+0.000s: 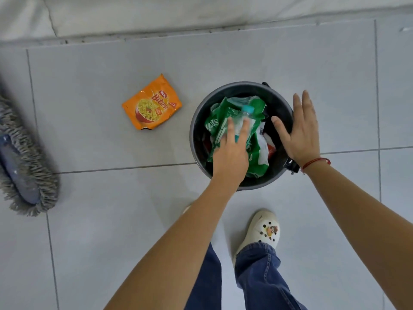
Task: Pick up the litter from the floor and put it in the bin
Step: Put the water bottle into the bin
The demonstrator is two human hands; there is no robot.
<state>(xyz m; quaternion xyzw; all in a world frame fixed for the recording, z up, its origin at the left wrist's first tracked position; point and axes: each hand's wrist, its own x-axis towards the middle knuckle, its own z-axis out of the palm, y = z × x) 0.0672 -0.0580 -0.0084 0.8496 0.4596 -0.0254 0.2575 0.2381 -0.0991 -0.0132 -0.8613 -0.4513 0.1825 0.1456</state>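
Note:
A round dark bin stands on the tiled floor, filled with green wrappers and a clear plastic bottle with a teal cap on top. My left hand reaches into the bin with its fingers spread flat on the bottle and wrappers, gripping nothing. Over the bin's right rim, my right hand hovers open with the palm down, a red string on the wrist. An orange noodle snack packet lies on the floor to the left of the bin, apart from both hands.
A grey-fringed flat mop head lies on the floor at the far left. A white ledge or wall base runs along the top. My white clog and jeans legs stand just below the bin.

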